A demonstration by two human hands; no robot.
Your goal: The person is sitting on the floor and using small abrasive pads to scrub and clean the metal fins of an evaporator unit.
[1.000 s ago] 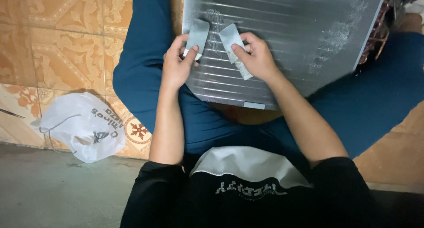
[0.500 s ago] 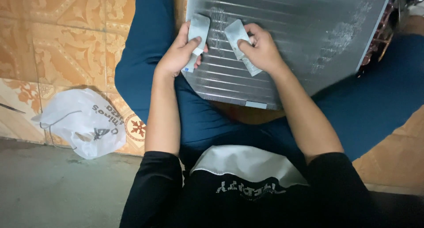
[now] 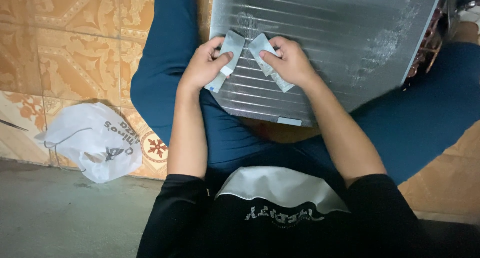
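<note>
Surroundings: a white plastic bag (image 3: 92,140) lies crumpled on the patterned floor tiles (image 3: 60,48) to the left, well apart from the work, with a strip of grey concrete floor (image 3: 65,213) nearer the camera. A thin dark object at the far left edge is too small to identify. The person sits with legs in blue trousers (image 3: 165,68) spread either side of the work; nothing lies between the hands and the panel.

Hands: both forearms reach forward from a black shirt. The left hand (image 3: 202,65) is curled, fingers closed around a small grey rectangular pad (image 3: 227,58), thumb pressed across its face. The right hand (image 3: 290,63) grips a matching second grey pad (image 3: 267,60) the same way. The two pads sit just beside each other, both touching the panel.

Work piece: a finned metal panel (image 3: 340,43), silvery with fine parallel ridges, rests tilted between the knees, far of the torso. Pale scuffed patches mark its right part.
</note>
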